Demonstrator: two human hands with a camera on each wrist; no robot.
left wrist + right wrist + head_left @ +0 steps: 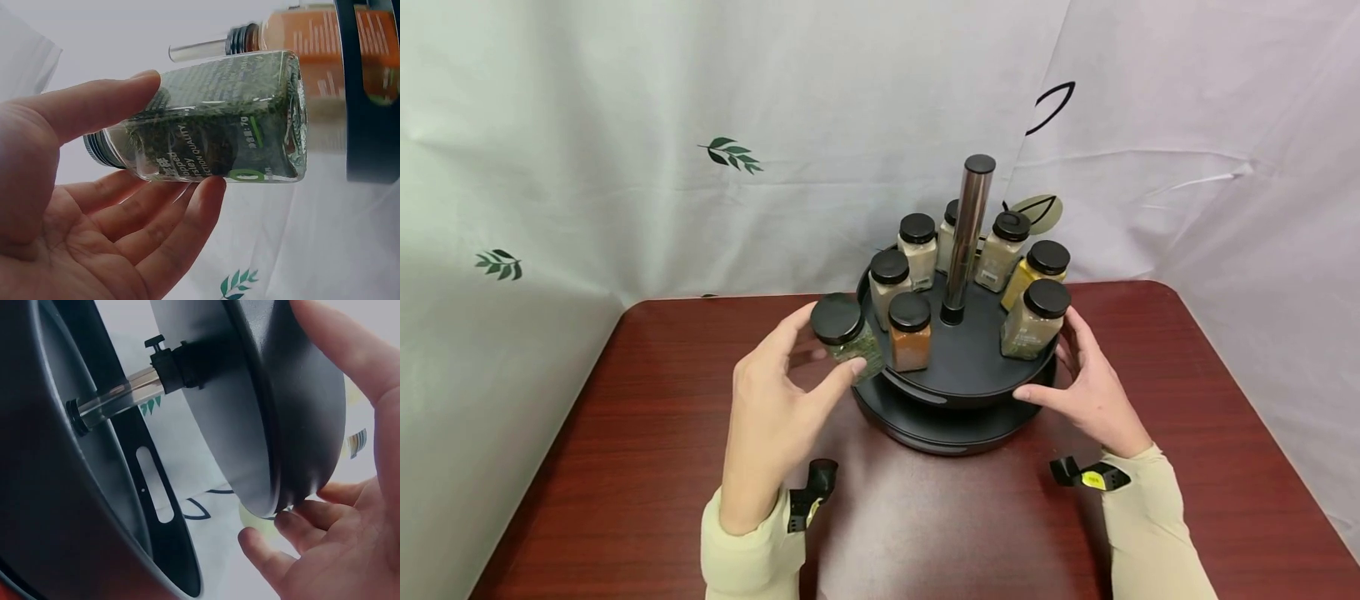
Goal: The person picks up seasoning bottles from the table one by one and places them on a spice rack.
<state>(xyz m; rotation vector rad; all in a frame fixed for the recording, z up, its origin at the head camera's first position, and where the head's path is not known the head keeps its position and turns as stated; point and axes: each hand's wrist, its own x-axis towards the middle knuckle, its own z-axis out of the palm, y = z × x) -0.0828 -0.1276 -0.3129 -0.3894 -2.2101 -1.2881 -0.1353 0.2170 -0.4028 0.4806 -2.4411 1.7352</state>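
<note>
My left hand (775, 408) holds a glass jar of dried parsley (842, 329), black-lidded and tilted, between thumb and fingers. It overlaps the left rim of a black two-tier turntable (970, 371) in the head view. Green flakes and part of the label show on the parsley jar (219, 119) in the left wrist view. At the turntable's right side, my right hand (1093, 396) grips the upper tier's edge, thumb in front and fingers round the outside. The right wrist view shows fingertips (294, 525) on the upper tier's wall (300, 425).
An orange spice jar (910, 342) stands on the upper tier near the parsley jar. Several other black-lidded jars ring the tall central post (968, 233). The lower tier (947, 437) rests on a reddish-brown table (647, 433), with a white patterned curtain (820, 125) behind.
</note>
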